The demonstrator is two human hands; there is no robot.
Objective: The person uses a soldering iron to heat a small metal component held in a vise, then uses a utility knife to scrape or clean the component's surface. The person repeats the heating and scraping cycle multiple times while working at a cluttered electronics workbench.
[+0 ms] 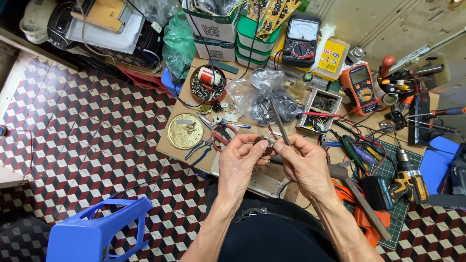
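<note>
My left hand point(241, 162) pinches a small metal part point(265, 142) between thumb and fingertips, just above the front edge of a low cardboard-covered bench point(178, 148). My right hand point(305, 162) grips long metal tweezers point(280, 121) that slant up and away; their lower end meets the small part. Both hands are close together at the middle of the view, over my dark-clothed lap.
A round gold tin lid point(185, 130), pliers point(219, 138), a tin of screws point(208, 84), a clear plastic bag point(262, 94), two multimeters point(359, 87), a cordless drill point(407, 180) and a hammer point(357, 196) crowd the bench. A blue plastic stool point(99, 233) lies on the tiled floor at lower left.
</note>
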